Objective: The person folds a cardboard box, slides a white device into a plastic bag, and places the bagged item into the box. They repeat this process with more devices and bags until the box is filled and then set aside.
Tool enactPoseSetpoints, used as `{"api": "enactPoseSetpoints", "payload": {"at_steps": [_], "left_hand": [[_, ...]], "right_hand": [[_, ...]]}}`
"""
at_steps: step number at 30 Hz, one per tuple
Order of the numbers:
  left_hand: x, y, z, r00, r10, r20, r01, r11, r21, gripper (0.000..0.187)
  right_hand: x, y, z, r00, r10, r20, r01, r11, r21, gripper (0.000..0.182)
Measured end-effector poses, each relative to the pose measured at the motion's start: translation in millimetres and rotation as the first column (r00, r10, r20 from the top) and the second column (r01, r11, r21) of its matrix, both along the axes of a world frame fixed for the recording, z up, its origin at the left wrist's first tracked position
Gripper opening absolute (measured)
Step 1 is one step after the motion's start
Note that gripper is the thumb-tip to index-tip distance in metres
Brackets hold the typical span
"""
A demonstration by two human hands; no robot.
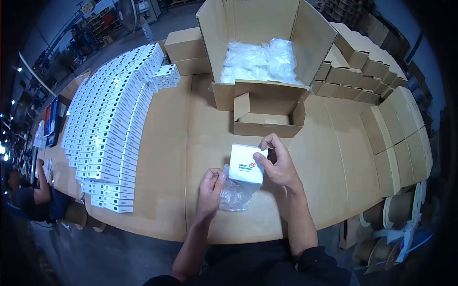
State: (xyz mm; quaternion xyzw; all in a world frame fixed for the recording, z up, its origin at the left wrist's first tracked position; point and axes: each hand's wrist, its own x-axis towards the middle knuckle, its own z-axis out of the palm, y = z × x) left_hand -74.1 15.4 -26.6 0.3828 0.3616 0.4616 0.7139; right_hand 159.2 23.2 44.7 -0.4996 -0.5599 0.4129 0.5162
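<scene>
My right hand (pixel 281 166) pinches a small white box (pixel 241 161) by its right edge, thumb on the face that carries a red logo and the print "Telkom Indonesia". A clear plastic bag (pixel 235 197) hangs under the box, its top edge held between the closed fingers of my left hand (pixel 210 190). The box's lower end is at the mouth of the bag; how far it sits inside is hard to make out. Just beyond my hands stands an open brown carton (pixel 267 129), with nothing visible inside it.
Stacked white boxes (pixel 107 124) fill the table's left side. At the back, a tall open carton (pixel 310 40) holds clear plastic bags (pixel 257 62). Folded brown cartons (pixel 355 78) are piled at right. Cable spools (pixel 398 209) stand below the right edge. Another person (pixel 40 190) is at far left.
</scene>
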Motion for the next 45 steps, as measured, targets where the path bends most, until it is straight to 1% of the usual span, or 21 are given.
{"api": "enactPoseSetpoints", "payload": {"at_steps": [2, 5, 6, 8, 10, 12, 15, 16, 19, 20, 23, 26, 29, 32, 35, 36, 38, 41, 42, 44, 45], "left_hand": [[6, -4, 12, 1.0, 0.028, -0.01, -0.028, 0.999, 0.024, 0.02], [3, 0, 15, 0.999, 0.014, -0.031, -0.013, 0.999, 0.03, 0.026], [2, 2, 13, 0.999, -0.005, -0.038, 0.006, 1.0, 0.026, 0.029], [2, 5, 9, 1.0, 0.006, 0.019, -0.006, 1.0, -0.004, 0.026], [4, 7, 3, 0.996, 0.059, 0.063, -0.058, 0.998, -0.016, 0.023], [8, 11, -2, 0.984, 0.153, 0.096, -0.153, 0.988, -0.008, 0.02], [11, 14, 2, 0.968, 0.211, 0.133, -0.212, 0.977, -0.002, 0.018], [13, 14, 9, 0.965, 0.199, 0.171, -0.198, 0.98, -0.024, 0.019], [13, 18, 9, 0.97, 0.197, 0.144, -0.205, 0.978, 0.045, 0.019], [10, 19, 9, 0.977, 0.175, 0.118, -0.181, 0.983, 0.04, 0.02], [7, 23, 6, 0.97, 0.179, 0.166, -0.197, 0.976, 0.097, 0.018], [-7, 29, -5, 0.944, 0.096, 0.317, -0.131, 0.987, 0.089, 0.013], [-7, 28, 12, 0.959, 0.045, 0.278, -0.089, 0.985, 0.148, 0.01], [-11, 31, 10, 0.977, 0.056, 0.206, -0.09, 0.983, 0.158, 0.008], [-19, 33, 3, 0.968, -0.059, 0.245, 0.011, 0.981, 0.194, 0.006], [-18, 34, 3, 0.972, -0.051, 0.231, -0.001, 0.975, 0.221, 0.005], [-16, 34, 4, 0.978, -0.036, 0.205, -0.022, 0.962, 0.273, 0.005], [-18, 37, 8, 0.984, -0.08, 0.158, 0.043, 0.973, 0.227, 0.006], [-19, 39, 7, 0.987, -0.096, 0.127, 0.062, 0.967, 0.247, 0.007], [-21, 41, 5, 0.99, -0.123, 0.061, 0.101, 0.953, 0.284, 0.009], [-17, 42, 8, 0.992, -0.111, 0.061, 0.088, 0.948, 0.307, 0.011]], "right_hand": [[-5, 1, -1, 0.998, -0.05, -0.035, 0.051, 0.999, 0.003, 0.024], [-7, 4, -1, 0.998, 0.038, -0.057, -0.036, 0.999, 0.037, 0.023], [-8, 4, -1, 0.997, 0.043, -0.059, -0.043, 0.999, 0.007, 0.022], [-10, 5, -3, 0.997, 0.053, -0.062, -0.056, 0.997, -0.05, 0.022], [-10, -1, -8, 0.955, 0.076, -0.287, -0.087, 0.996, -0.026, 0.028], [-11, -10, -16, 0.864, 0.107, -0.492, -0.117, 0.993, 0.01, 0.034], [-16, -30, -32, 0.887, 0.124, -0.445, -0.15, 0.988, -0.026, 0.035], [-21, -32, -34, 0.907, 0.093, -0.41, -0.11, 0.994, -0.019, 0.028], [-25, -27, -33, 0.932, 0.018, -0.362, -0.014, 1.0, 0.012, 0.019], [-24, -28, -27, 0.93, -0.011, -0.368, 0.01, 1.0, -0.004, 0.011], [-18, -26, -15, 0.992, 0.009, -0.124, -0.002, 0.998, 0.061, 0.01], [-15, -22, -10, 0.997, 0.007, -0.075, 0.004, 0.988, 0.154, 0.011], [-14, -17, -14, 0.995, 0.056, -0.086, -0.037, 0.977, 0.209, 0.013], [-10, -17, -14, 0.995, 0.087, -0.04, -0.077, 0.975, 0.208, 0.015], [-4, -17, -13, 0.997, 0.079, 0.016, -0.081, 0.974, 0.211, 0.015], [-3, -16, -14, 0.996, 0.092, -0.005, -0.089, 0.976, 0.197, 0.016], [-1, -15, -13, 0.995, 0.098, 0.02, -0.1, 0.971, 0.219, 0.017], [6, -15, -14, 0.99, 0.13, 0.047, -0.138, 0.963, 0.23, 0.019], [8, -14, -15, 0.987, 0.148, 0.054, -0.157, 0.96, 0.231, 0.021], [11, -11, -14, 0.989, 0.114, 0.096, -0.135, 0.958, 0.251, 0.017], [12, -10, -14, 0.989, 0.096, 0.117, -0.124, 0.957, 0.264, 0.015]]}}
